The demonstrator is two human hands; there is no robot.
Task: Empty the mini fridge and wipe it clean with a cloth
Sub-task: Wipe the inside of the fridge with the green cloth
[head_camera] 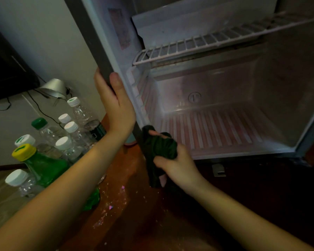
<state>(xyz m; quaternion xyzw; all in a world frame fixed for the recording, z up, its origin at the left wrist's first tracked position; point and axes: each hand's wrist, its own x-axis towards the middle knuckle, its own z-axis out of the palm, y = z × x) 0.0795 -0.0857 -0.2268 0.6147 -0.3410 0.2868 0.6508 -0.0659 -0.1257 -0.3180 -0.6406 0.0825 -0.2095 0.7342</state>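
Hands first: your left hand grips the left front edge of the mini fridge, thumb laid on the inner face; the fingers curl behind the edge, so you cannot see most of them. Your right hand clutches a dark green cloth, bunched up and pressed against the bottom left corner of that same edge. Cloth folds bury part of your fingers, and a tail hangs below your palm.

Inside the open cabinet, a wire shelf sits high up, above the ribbed floor. The top and right side run out of frame, and a label on the inner left wall is too blurred to read.

To your left stands a cluster of clear bottles, mostly white-capped, beside a green bottle with a yellow cap; your left forearm covers their lower parts. Behind them are a silver lamp shade and a dark screen, cut off at the frame's edge
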